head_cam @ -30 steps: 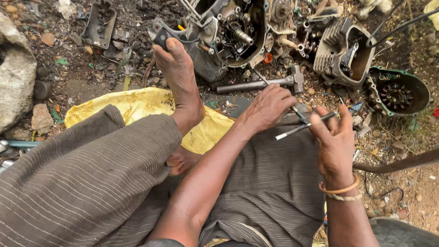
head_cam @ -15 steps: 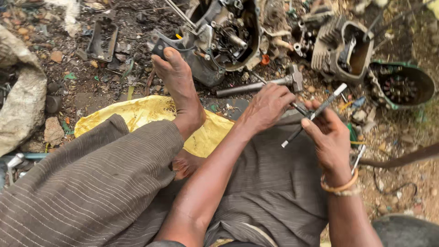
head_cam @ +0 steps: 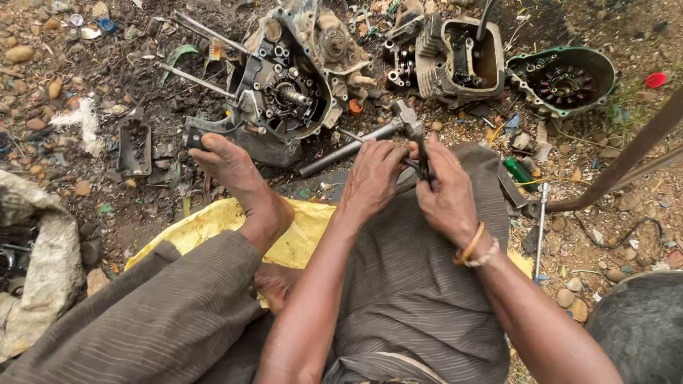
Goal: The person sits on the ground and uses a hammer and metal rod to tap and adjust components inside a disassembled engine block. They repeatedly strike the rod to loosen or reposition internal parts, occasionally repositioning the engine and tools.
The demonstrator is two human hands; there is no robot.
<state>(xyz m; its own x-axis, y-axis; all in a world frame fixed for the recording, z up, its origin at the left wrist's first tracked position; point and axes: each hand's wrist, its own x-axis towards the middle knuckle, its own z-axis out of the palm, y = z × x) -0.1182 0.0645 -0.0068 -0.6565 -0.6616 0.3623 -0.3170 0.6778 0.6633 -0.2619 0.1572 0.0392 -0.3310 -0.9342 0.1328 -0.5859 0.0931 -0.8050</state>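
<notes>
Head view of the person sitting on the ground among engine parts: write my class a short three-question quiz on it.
1. True or false: the left hand and right hand are close together.
2. What does the bare foot touch? A) grey metal engine crankcase B) red plastic cap
3. What lies under the leg: the yellow plastic ____.

Key: 1 true; 2 A; 3 sheet.

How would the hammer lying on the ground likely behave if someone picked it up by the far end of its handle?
The hammer looks all metal, so it is probably stiff and heavy for its size. Its head would likely drag that end down. The round handle might roll if pushed.
</notes>
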